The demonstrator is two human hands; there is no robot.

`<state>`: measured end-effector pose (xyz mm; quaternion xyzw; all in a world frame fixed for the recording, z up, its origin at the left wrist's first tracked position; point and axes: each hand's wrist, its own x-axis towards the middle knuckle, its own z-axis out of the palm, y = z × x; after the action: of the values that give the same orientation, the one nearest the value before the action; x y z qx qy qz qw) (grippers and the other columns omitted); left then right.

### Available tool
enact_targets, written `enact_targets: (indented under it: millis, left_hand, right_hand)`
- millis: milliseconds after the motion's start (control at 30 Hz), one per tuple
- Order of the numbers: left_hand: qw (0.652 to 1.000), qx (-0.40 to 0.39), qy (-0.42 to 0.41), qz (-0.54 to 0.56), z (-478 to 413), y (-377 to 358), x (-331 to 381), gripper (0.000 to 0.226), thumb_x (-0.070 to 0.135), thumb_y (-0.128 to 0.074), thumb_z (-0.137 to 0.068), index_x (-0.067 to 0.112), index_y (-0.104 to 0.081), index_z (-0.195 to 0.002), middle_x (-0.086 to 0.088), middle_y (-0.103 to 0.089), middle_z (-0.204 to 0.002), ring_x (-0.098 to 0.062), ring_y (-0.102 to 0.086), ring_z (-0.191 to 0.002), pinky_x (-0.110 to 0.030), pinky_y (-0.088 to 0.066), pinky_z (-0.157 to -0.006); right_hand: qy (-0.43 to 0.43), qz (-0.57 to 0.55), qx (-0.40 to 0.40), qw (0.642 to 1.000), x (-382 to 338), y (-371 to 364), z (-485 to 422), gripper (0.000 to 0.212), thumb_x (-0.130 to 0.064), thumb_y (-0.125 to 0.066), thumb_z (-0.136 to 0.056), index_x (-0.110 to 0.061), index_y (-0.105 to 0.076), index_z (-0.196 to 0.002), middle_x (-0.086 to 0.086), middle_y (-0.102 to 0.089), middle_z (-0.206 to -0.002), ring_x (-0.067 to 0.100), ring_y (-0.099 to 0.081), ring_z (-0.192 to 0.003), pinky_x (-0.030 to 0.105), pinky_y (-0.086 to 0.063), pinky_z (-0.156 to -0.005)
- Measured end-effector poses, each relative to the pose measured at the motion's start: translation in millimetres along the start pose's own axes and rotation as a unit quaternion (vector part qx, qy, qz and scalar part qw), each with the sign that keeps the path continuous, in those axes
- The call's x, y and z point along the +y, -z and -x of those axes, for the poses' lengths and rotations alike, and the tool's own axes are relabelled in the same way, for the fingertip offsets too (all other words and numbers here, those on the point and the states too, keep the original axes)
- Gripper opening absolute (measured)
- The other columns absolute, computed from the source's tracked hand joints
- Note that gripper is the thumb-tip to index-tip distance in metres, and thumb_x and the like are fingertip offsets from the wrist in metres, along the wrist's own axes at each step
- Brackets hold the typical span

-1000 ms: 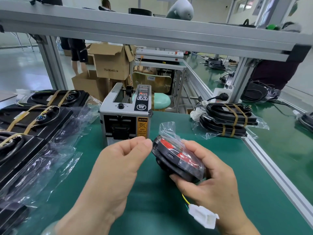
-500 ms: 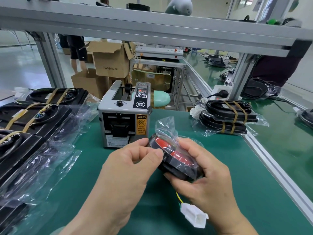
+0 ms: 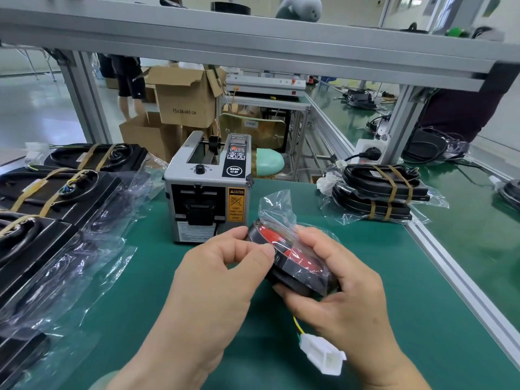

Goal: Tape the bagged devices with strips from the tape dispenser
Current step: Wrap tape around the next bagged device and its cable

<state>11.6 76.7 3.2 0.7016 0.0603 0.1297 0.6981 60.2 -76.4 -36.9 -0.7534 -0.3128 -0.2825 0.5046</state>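
- Now our left hand (image 3: 225,266) is pinched together, thumb and forefinger, on the film at the near rim of the round black-and-red device in its clear plastic bag (image 3: 292,263); whether a tape strip sits under the fingertips, we cannot tell.
- Our right hand (image 3: 346,288) is clamped around the device from the right and below, holding it off the green bench (image 3: 394,277), just in front of the grey box-shaped tape dispenser (image 3: 208,187).
- Changed since a second ago: the left pinch was beside the device, apart from it; now it touches the bag, so we judge a strip or fold is being pressed down.
- Also different: the bag's loose top (image 3: 277,205) stands a bit more upright, and the device has turned slightly toward us.
- White plastic connector on yellow wire (image 3: 323,354) hangs below the right hand, same as before.
- Taped bagged black units (image 3: 380,192) sit stacked far right.
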Motion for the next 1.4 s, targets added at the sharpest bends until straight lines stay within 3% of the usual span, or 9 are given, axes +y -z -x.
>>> enact_targets:
  millis: [467, 567, 667, 867, 1033, 1100, 1167, 1233, 1400]
  left_hand:
    - [0.993, 0.091, -0.040, -0.066, 4.9, -13.1, -8.4, 0.016, 0.048, -0.070, -0.067, 0.033, -0.073, -0.067, 0.020, -0.066, -0.111, 0.009, -0.056, -0.111, -0.032, -0.040, -0.106]
    - [0.994, 0.101, -0.027, -0.025, 2.5, -14.0, -9.7, 0.019, 0.043, -0.076, -0.065, 0.027, -0.072, -0.075, 0.017, -0.072, -0.097, 0.009, -0.063, -0.095, -0.017, -0.049, -0.085]
    - [0.996, 0.077, -0.003, 0.053, -2.8, -10.2, -11.7, 0.036, 0.026, -0.077, -0.070, 0.024, -0.064, -0.103, 0.012, -0.074, -0.090, 0.003, -0.067, -0.080, -0.008, -0.047, -0.061]
    - [0.997, -0.047, -0.021, 0.054, -14.6, -7.3, -13.8, 0.059, 0.038, -0.077, -0.068, 0.042, -0.053, -0.122, 0.017, -0.062, -0.122, 0.007, -0.056, -0.114, -0.019, -0.041, -0.095]
    - [0.996, -0.051, -0.012, 0.077, -28.7, -14.8, -11.7, 0.014, 0.026, -0.062, -0.090, 0.037, -0.071, -0.093, 0.006, -0.072, -0.093, -0.011, -0.062, -0.087, -0.025, -0.051, -0.080]
    - [0.997, -0.040, -0.006, 0.068, -33.3, -13.4, -12.1, 0.022, 0.036, -0.050, -0.096, 0.040, -0.071, -0.092, 0.006, -0.071, -0.094, -0.013, -0.061, -0.093, -0.033, -0.048, -0.087]
    - [0.991, -0.096, -0.006, 0.092, -32.4, -10.8, -11.9, 0.022, 0.051, -0.061, -0.082, 0.043, -0.069, -0.100, 0.009, -0.071, -0.103, -0.011, -0.062, -0.102, -0.033, -0.047, -0.093]
    - [0.986, -0.154, -0.035, 0.059, -28.5, -10.4, -15.0, 0.046, 0.052, -0.070, -0.066, 0.048, -0.062, -0.111, 0.012, -0.068, -0.112, -0.008, -0.062, -0.108, -0.026, -0.047, -0.095]
    - [0.984, -0.114, -0.016, 0.134, -40.3, -2.2, -19.8, 0.052, 0.038, -0.078, -0.071, 0.030, -0.058, -0.117, 0.000, -0.070, -0.108, -0.010, -0.065, -0.096, -0.029, -0.053, -0.089]
  right_hand:
    - [0.002, 0.013, 0.004, 1.000, -0.9, 0.2, 1.2, 0.071, -0.015, -0.083, -0.058, -0.030, -0.057, -0.123, -0.016, -0.061, -0.121, 0.007, -0.062, -0.109, 0.023, -0.050, -0.092]
    - [0.007, 0.013, 0.005, 1.000, -0.9, -0.3, 0.9, 0.073, -0.015, -0.082, -0.058, -0.029, -0.055, -0.124, -0.020, -0.060, -0.121, 0.005, -0.062, -0.109, 0.019, -0.048, -0.093]
    - [0.011, 0.009, 0.007, 1.000, -1.4, 0.4, -0.4, 0.073, -0.014, -0.082, -0.057, -0.030, -0.056, -0.123, -0.027, -0.060, -0.119, 0.003, -0.061, -0.109, 0.014, -0.045, -0.093]
    - [0.003, 0.004, 0.006, 1.000, -2.8, 1.2, -1.7, 0.067, -0.024, -0.081, -0.059, -0.030, -0.058, -0.123, -0.025, -0.061, -0.119, 0.005, -0.062, -0.108, 0.016, -0.046, -0.091]
    - [-0.027, -0.016, 0.001, 0.999, -5.0, 3.2, -2.3, 0.056, -0.030, -0.077, -0.058, -0.038, -0.064, -0.112, -0.022, -0.065, -0.114, 0.004, -0.064, -0.101, 0.011, -0.045, -0.086]
    - [-0.036, -0.019, -0.002, 0.999, -5.0, 3.2, -1.6, 0.057, -0.030, -0.077, -0.058, -0.040, -0.062, -0.111, -0.024, -0.065, -0.111, 0.002, -0.065, -0.097, 0.009, -0.045, -0.083]
    - [-0.048, -0.026, 0.003, 0.998, -4.9, 4.3, -1.9, 0.060, -0.032, -0.077, -0.057, -0.044, -0.062, -0.114, -0.023, -0.066, -0.109, 0.005, -0.065, -0.095, 0.009, -0.045, -0.082]
    - [-0.055, -0.037, -0.002, 0.998, -4.6, 6.2, -3.0, 0.065, -0.035, -0.078, -0.057, -0.050, -0.059, -0.117, -0.023, -0.067, -0.109, 0.005, -0.066, -0.095, 0.010, -0.046, -0.082]
    - [-0.101, -0.110, -0.037, 0.988, 2.3, 19.6, -2.3, 0.099, -0.040, -0.084, -0.051, -0.055, -0.036, -0.137, -0.021, -0.045, -0.142, 0.005, -0.043, -0.132, 0.019, -0.039, -0.104]
